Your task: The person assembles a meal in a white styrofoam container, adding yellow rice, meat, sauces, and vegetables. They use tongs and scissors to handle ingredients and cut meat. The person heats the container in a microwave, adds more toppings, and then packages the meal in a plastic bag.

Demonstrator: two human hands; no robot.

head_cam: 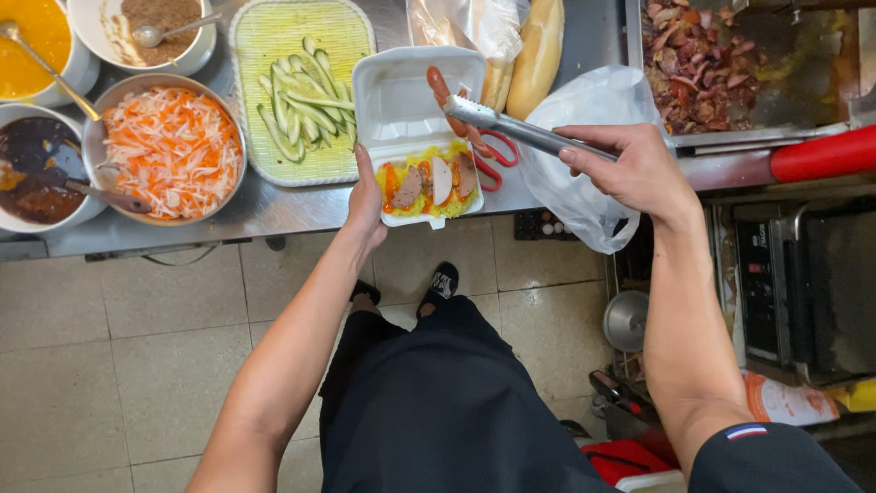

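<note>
Floor [119, 365]: beige tiles, grimy grout; person's dark trousers and black shoes [444, 281] over it. Red bin lid [625, 456] bottom right, round metal lid [626, 320] beside dark appliance [803, 292].

Left hand [367, 203] grips the near-left edge of white foam box [422, 137], held open at the steel counter [265, 208] front edge. Base holds yellow rice with meat slices.

Right hand [630, 169] closed on metal tongs [520, 130]; tips clamp a red sausage [449, 102] over the box lid.

Counter, left to mid: dark sauce bowl [36, 169], shredded carrot-radish bowl [172, 151], green tray of cucumber strips [301, 91]. White plastic bag [589, 173] hangs off the front edge, red-handled scissors [497, 157] beside it.

Far edge: orange sauce bowl [36, 41], brown-crumb bowl [155, 27], baguettes [537, 55], griddle with chopped meat [703, 64] far right corner.
</note>
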